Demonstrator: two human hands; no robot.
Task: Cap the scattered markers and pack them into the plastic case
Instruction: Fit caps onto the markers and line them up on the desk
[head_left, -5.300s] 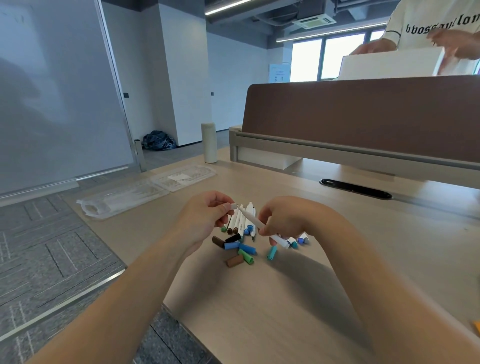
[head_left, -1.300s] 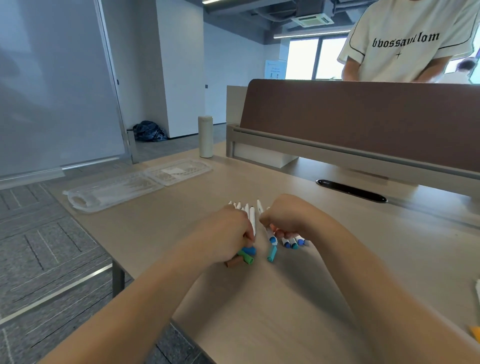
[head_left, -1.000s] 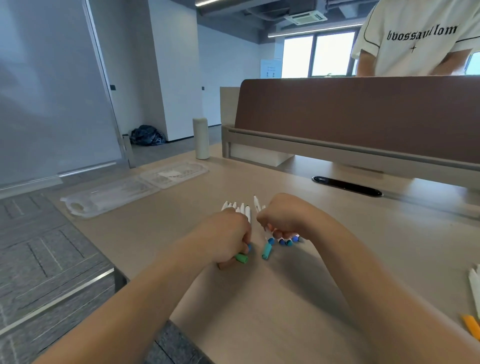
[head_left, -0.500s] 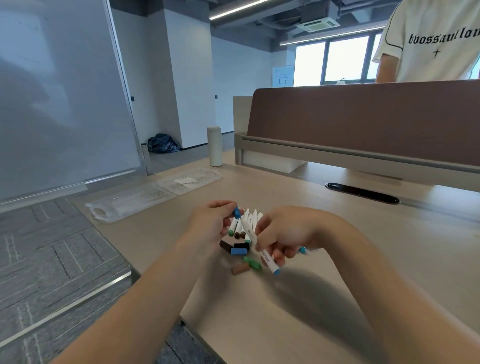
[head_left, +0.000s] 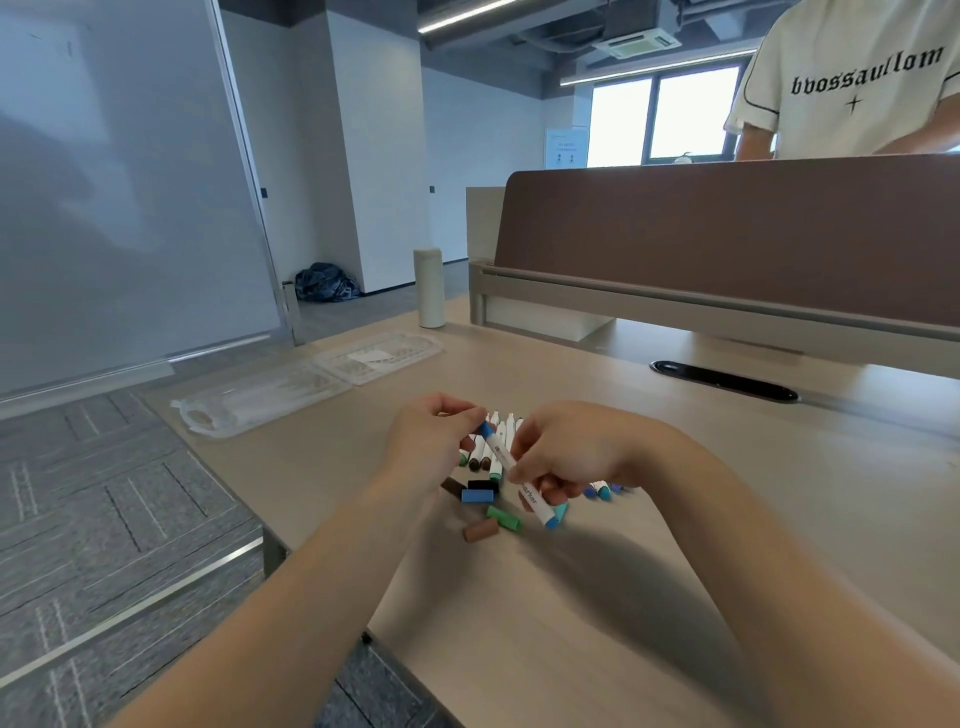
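Marker (head_left: 531, 500) partly hidden in right grip (head_left: 566, 452); left grip (head_left: 431, 449) pinches blue cap (head_left: 486, 429).

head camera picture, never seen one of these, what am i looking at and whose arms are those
No machine here: a person wears one camera on the head, so it looks down at their own arms. The right hand grips a white marker; the left hand pinches the blue cap at its upper end. On the table lie more markers and loose caps. The clear plastic case lies open to the left, further back. Another person stands behind the divider.
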